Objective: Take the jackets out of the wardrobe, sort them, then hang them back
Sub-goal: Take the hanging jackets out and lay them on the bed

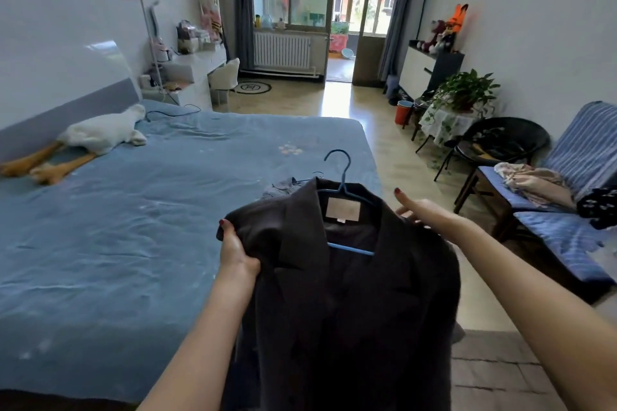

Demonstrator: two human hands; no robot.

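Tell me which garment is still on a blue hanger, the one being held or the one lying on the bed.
The dark jacket held up by both hands: the blue hanger sits in its collar. The grey garment lying on the bed has only a thin dark hook by it.

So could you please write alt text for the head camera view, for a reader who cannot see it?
Two bare hands hold up a dark jacket on a blue hanger beside a bed with blue sheets; the left hand grips one shoulder, the right hand is at the other. A white goose toy lies by the headboard.
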